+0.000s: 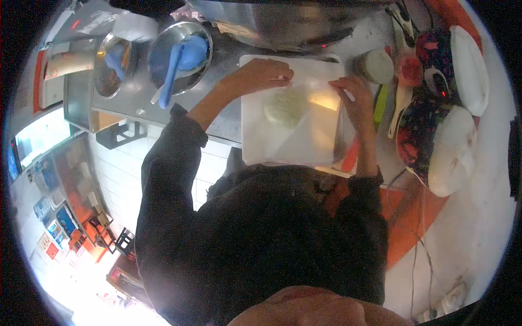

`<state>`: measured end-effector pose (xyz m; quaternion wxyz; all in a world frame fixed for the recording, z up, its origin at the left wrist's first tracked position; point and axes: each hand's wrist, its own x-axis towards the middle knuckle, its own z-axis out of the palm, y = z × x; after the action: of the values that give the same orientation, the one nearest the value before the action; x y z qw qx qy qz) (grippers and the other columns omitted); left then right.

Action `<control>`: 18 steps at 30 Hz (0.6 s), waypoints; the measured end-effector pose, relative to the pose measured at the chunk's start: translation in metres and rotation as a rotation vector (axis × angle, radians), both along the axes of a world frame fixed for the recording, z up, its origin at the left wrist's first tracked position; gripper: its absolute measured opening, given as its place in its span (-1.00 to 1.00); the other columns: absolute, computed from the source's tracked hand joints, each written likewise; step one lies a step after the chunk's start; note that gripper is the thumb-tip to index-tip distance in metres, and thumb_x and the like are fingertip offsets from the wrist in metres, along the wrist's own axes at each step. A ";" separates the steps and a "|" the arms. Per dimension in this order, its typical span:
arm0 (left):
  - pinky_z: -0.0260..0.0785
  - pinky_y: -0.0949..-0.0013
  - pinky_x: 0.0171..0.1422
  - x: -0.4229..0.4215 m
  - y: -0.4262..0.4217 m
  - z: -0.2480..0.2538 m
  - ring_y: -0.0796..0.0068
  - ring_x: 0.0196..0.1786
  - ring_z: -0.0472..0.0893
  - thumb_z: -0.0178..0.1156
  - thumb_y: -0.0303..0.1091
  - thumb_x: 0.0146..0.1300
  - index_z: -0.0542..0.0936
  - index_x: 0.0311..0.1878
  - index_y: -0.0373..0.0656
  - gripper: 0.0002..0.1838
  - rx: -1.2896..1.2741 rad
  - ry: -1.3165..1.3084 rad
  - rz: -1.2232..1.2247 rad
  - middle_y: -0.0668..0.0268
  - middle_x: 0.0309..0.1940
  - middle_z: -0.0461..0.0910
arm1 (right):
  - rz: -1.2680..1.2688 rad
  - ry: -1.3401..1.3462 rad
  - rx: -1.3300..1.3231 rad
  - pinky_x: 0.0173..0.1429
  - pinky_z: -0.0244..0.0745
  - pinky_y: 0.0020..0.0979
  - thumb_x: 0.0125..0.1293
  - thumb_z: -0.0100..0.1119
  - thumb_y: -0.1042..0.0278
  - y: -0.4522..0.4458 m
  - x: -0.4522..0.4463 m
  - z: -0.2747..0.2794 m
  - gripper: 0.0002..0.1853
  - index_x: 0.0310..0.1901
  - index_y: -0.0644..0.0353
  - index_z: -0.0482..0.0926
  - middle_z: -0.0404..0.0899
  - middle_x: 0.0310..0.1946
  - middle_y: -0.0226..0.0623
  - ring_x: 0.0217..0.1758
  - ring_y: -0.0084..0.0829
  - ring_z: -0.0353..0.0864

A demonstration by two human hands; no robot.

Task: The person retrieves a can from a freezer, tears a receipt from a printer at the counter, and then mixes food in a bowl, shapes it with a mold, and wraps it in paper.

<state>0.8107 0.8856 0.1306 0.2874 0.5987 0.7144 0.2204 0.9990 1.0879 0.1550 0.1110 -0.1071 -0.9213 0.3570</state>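
A round, flattened pale green piece, perhaps dough, lies on a white tray in front of me. A thin whitish translucent sheet seems to cover it; whether it is paper or plastic I cannot tell. My left hand has its fingers curled at the sheet's far edge, above the green piece. Over the tray's right side, my right hand pinches the sheet's far right part between thumb and fingertips. Glare hides some of the sheet near the right hand.
Two metal bowls with blue utensils stand left: a nearer bowl and a farther bowl. A large metal vessel is behind the tray. To the right are a white round container, a green-handled tool and dark patterned bags.
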 end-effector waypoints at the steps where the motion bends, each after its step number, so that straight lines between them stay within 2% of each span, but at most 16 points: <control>1: 0.37 0.19 0.01 -0.001 -0.001 0.004 0.22 -0.08 0.54 0.07 -0.02 0.22 0.53 -0.09 -0.05 -0.66 0.003 0.003 0.014 0.29 -0.12 0.56 | 0.009 0.070 0.150 0.06 0.32 -0.31 0.07 0.21 0.50 -0.002 -0.003 0.003 -0.83 -0.26 0.07 0.62 0.58 -0.23 -0.31 -0.15 -0.26 0.52; 2: 0.37 0.20 0.03 -0.003 -0.003 0.009 0.22 -0.06 0.54 0.07 0.00 0.21 0.53 -0.09 -0.05 -0.63 -0.066 -0.028 0.025 0.28 -0.11 0.56 | 0.022 0.147 0.296 0.07 0.32 -0.32 0.08 0.18 0.52 -0.007 -0.008 0.008 -0.80 -0.24 0.05 0.61 0.58 -0.23 -0.32 -0.14 -0.26 0.51; 4: 0.38 0.20 0.04 -0.009 -0.015 0.012 0.22 -0.04 0.54 0.06 0.03 0.21 0.53 -0.08 -0.06 -0.61 -0.139 -0.044 0.061 0.26 -0.09 0.56 | -0.026 0.186 0.237 0.07 0.32 -0.30 0.10 0.15 0.52 -0.030 -0.017 0.021 -0.79 -0.21 0.04 0.59 0.57 -0.22 -0.31 -0.11 -0.25 0.50; 6: 0.36 0.16 -0.13 -0.009 -0.036 -0.005 0.17 -0.16 0.53 0.08 -0.05 0.19 0.49 -0.23 -0.08 -0.70 0.141 0.129 0.184 0.27 -0.32 0.55 | -0.079 0.218 0.171 0.07 0.33 -0.28 0.12 0.13 0.51 -0.065 -0.037 0.028 -0.78 -0.19 0.02 0.58 0.56 -0.22 -0.31 -0.08 -0.24 0.49; 7: 0.36 0.16 -0.13 -0.011 -0.044 -0.029 0.17 -0.16 0.53 0.08 -0.05 0.19 0.49 -0.23 -0.08 -0.70 0.135 0.139 0.195 0.27 -0.32 0.55 | 0.004 0.192 -0.055 0.07 0.34 -0.23 0.12 0.10 0.52 -0.092 -0.052 0.030 -0.78 -0.19 0.03 0.58 0.56 -0.22 -0.27 -0.07 -0.23 0.48; 8: 0.37 0.15 -0.13 -0.015 -0.051 -0.061 0.17 -0.16 0.55 0.09 -0.03 0.18 0.49 -0.19 -0.04 -0.70 0.442 0.128 0.219 0.27 -0.31 0.57 | 0.088 0.160 -0.277 0.06 0.35 -0.19 0.13 0.08 0.53 -0.120 -0.066 0.034 -0.78 -0.19 0.03 0.58 0.55 -0.22 -0.24 -0.07 -0.22 0.48; 10: 0.37 0.15 -0.13 -0.018 -0.046 -0.066 0.17 -0.17 0.56 0.10 -0.02 0.17 0.48 -0.15 -0.01 -0.69 0.753 0.125 0.238 0.28 -0.30 0.58 | 0.243 0.146 -0.340 0.04 0.36 -0.20 0.22 0.03 0.36 -0.181 -0.112 0.026 -0.78 -0.10 0.04 0.55 0.53 -0.17 -0.18 -0.03 -0.17 0.47; 11: 0.40 0.15 -0.11 -0.011 -0.034 -0.040 0.19 -0.19 0.59 0.10 0.02 0.17 0.48 -0.09 0.03 -0.66 0.387 0.142 0.278 0.26 -0.26 0.60 | 0.268 0.100 -0.373 0.03 0.37 -0.20 0.24 0.03 0.27 -0.211 -0.136 0.023 -0.76 -0.07 0.04 0.54 0.52 -0.13 -0.15 -0.01 -0.12 0.46; 12: 0.43 0.15 -0.08 -0.007 -0.031 -0.026 0.21 -0.21 0.62 0.09 0.06 0.17 0.48 -0.03 0.07 -0.62 0.021 0.156 0.309 0.25 -0.22 0.62 | 0.252 0.050 -0.204 -0.01 0.36 -0.20 0.24 0.06 0.22 -0.234 -0.158 0.028 -0.71 -0.03 0.07 0.52 0.53 -0.21 -0.12 -0.09 -0.12 0.49; 13: 0.43 0.15 -0.08 -0.006 -0.038 -0.023 0.21 -0.21 0.62 0.09 0.06 0.17 0.48 -0.03 0.07 -0.62 0.024 0.161 0.303 0.25 -0.22 0.62 | 0.229 -0.002 -0.034 -0.06 0.36 -0.20 0.23 0.09 0.17 -0.254 -0.178 0.032 -0.66 0.01 0.10 0.50 0.55 -0.29 -0.08 -0.17 -0.12 0.53; 14: 0.43 0.15 -0.09 -0.005 -0.045 -0.021 0.20 -0.24 0.62 0.13 0.04 0.14 0.47 -0.02 0.08 -0.61 0.075 0.023 0.430 0.23 -0.23 0.61 | 0.222 -0.002 -0.030 -0.06 0.36 -0.20 0.23 0.09 0.17 -0.275 -0.193 0.028 -0.66 0.01 0.10 0.50 0.55 -0.29 -0.08 -0.17 -0.12 0.53; 15: 0.43 0.14 -0.11 -0.005 -0.052 -0.019 0.18 -0.26 0.62 0.18 0.02 0.11 0.45 -0.01 0.08 -0.59 0.125 -0.121 0.554 0.21 -0.23 0.61 | 0.096 0.025 0.108 -0.06 0.34 -0.12 0.21 0.10 0.12 -0.296 -0.205 0.018 -0.60 0.04 0.08 0.48 0.51 -0.22 -0.01 -0.14 -0.08 0.50; 16: 0.43 0.14 -0.11 -0.006 -0.058 -0.020 0.18 -0.26 0.62 0.18 0.02 0.11 0.45 -0.01 0.08 -0.59 0.132 -0.129 0.545 0.21 -0.23 0.61 | -0.030 0.050 0.252 -0.07 0.32 -0.04 0.19 0.12 0.06 -0.310 -0.215 0.008 -0.55 0.08 0.07 0.45 0.47 -0.15 0.06 -0.11 -0.03 0.47; 17: 0.40 0.12 -0.12 -0.005 -0.063 -0.023 0.17 -0.25 0.60 0.18 -0.05 0.10 0.44 -0.02 0.08 -0.62 0.173 -0.217 0.569 0.23 -0.28 0.61 | -0.004 -0.067 0.226 -0.09 0.29 0.05 0.17 0.13 0.07 -0.317 -0.226 0.004 -0.47 0.12 0.16 0.39 0.33 0.00 0.22 -0.05 0.03 0.43; 18: 0.37 0.09 -0.14 -0.002 -0.067 -0.027 0.15 -0.24 0.58 0.19 -0.12 0.09 0.43 -0.04 0.07 -0.64 0.212 -0.311 0.592 0.24 -0.32 0.61 | -0.013 -0.080 0.238 -0.09 0.29 0.05 0.17 0.13 0.07 -0.321 -0.230 -0.001 -0.47 0.12 0.16 0.39 0.33 0.00 0.22 -0.05 0.03 0.43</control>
<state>0.8083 0.8184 0.1039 0.2528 0.3514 0.7778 0.4557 0.7690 0.7673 0.1542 0.0883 -0.1133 -0.9601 0.2399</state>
